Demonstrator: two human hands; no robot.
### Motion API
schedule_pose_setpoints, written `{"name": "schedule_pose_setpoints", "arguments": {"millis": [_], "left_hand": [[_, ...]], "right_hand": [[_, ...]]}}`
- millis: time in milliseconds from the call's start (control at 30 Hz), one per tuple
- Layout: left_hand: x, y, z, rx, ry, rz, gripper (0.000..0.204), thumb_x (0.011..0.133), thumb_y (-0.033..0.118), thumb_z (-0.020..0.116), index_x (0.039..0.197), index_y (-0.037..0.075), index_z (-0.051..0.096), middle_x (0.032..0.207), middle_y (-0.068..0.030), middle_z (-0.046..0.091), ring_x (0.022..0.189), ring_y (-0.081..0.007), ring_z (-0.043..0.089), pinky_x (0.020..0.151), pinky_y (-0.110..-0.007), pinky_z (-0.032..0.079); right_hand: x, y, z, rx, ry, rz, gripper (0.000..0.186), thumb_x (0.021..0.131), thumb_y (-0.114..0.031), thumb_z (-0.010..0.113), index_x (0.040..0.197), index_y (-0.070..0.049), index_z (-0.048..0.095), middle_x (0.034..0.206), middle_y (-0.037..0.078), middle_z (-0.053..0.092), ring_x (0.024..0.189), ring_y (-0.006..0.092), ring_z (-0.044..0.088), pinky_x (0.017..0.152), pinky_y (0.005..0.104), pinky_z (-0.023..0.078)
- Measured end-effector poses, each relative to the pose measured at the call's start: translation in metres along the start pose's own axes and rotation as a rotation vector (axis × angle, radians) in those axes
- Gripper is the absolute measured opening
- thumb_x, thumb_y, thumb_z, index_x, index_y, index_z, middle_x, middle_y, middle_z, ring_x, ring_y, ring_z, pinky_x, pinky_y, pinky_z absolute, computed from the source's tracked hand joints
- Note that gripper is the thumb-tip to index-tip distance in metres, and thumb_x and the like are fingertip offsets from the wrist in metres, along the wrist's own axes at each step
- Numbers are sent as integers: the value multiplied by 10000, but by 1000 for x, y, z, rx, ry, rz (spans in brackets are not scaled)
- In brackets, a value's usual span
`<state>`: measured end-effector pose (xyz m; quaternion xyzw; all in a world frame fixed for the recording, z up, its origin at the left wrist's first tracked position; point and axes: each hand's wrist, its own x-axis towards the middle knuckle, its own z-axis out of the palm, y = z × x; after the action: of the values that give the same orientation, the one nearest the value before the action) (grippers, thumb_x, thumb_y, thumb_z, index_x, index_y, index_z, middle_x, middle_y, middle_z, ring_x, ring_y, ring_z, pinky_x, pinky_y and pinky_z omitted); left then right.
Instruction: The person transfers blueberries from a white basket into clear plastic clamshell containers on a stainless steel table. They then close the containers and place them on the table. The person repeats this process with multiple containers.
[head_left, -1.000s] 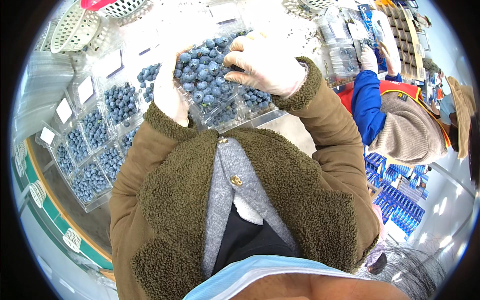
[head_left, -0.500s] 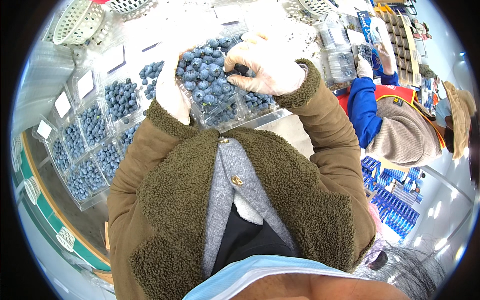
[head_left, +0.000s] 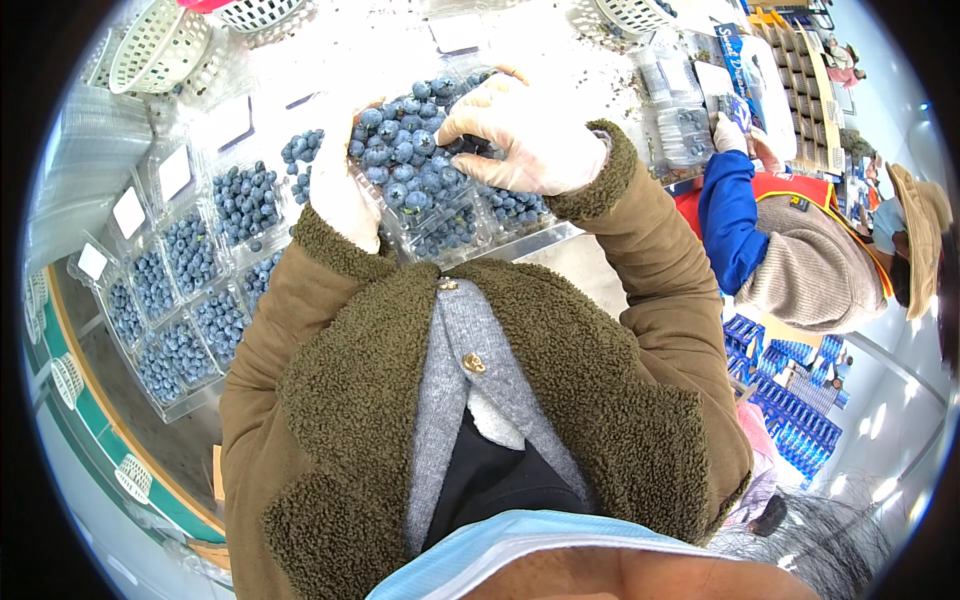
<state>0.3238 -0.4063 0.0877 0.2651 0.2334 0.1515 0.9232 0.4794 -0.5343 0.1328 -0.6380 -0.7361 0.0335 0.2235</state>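
A clear plastic punnet heaped with blueberries (head_left: 408, 140) is in front of me, raised over other filled punnets (head_left: 445, 232). My left hand (head_left: 342, 190), in a pale glove, is closed round the punnet's left side; its fingertips are hidden behind the berries. My right hand (head_left: 525, 135), gloved too, curves over the heap's right side. Its thumb and forefinger are bent around a few dark blueberries, while the other fingers are partly hidden.
To the left are open punnets of blueberries (head_left: 190, 250) on a tray. White slotted baskets (head_left: 160, 45) stand at the far left, near stacked clear punnets (head_left: 95, 150). At right, a co-worker in blue sleeves (head_left: 730, 215) handles a punnet beside more punnets (head_left: 685, 130).
My right hand has shifted slightly left over the berries, its thumb and forefinger still bent. My left hand keeps its hold. The co-worker's farther hand has moved down toward the nearer one.
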Motion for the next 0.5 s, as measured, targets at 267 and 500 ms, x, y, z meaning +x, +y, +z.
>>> {"name": "schedule_pose_setpoints", "arguments": {"millis": [267,500], "left_hand": [[0,-1,-3,-43,-4,-3,386,947,301,350,1189,12,435,1142,-149,535,1019,-230,557,897,-366,458],[2,2,1,-195,101,-61,277,894,272,477,1036,45,551,996,-109,611,896,-232,603,819,-379,499]], "right_hand": [[6,-7,10,-182,43,5,159,665,-162,678,797,-152,590,749,-33,567,831,163,548,944,402,331],[8,-6,9,-161,-6,-10,190,674,-135,662,833,-152,560,722,-39,545,813,150,542,957,426,312]]}}
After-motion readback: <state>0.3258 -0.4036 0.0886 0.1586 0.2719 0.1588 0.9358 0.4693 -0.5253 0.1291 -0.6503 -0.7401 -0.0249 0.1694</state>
